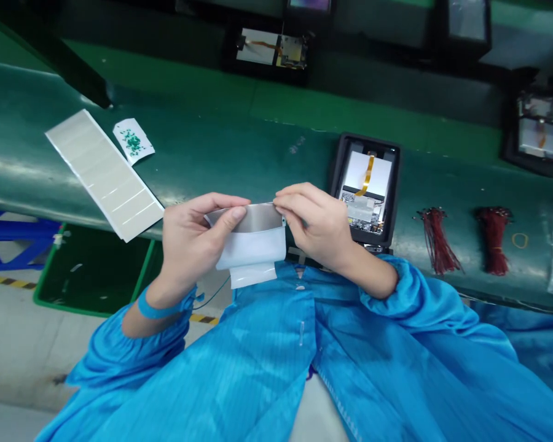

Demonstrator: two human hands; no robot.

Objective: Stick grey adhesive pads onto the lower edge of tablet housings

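Both hands hold a grey film sheet (253,220) just off the counter (258,141) at its near edge. The left hand (191,239) has its grip pinched on the sheet's left end, and the right hand (317,224) is pinched on the right end. The white backing (253,261) hangs partly loose, so the peeling looks begun but not finished. The open device tray (366,184) lies by the near edge, just beyond the right hand.
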